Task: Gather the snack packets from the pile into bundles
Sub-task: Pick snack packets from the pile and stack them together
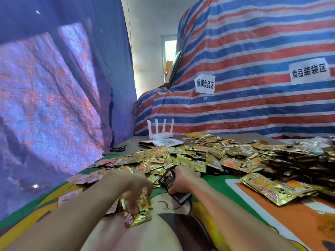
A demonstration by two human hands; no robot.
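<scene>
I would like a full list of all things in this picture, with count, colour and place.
snack packets pile: one, mostly gold, across the table middle
router: one, white, behind the pile
scissors: one pair, black, table's far left
QR sheet: one, white, beside the router
paper signs: two, white, on the striped tarp
blue tarp: one, hanging at left
table cover: one, green and orange, under the pile
left hand: grips gold bundle, lower centre
right hand: grips dark packets, at the pile's near edge

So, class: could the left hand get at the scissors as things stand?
Probably not at once. The left hand grips a bundle of gold packets, and the scissors lie far back, beyond the left fringe of the pile. Nothing covers them, though.
</scene>
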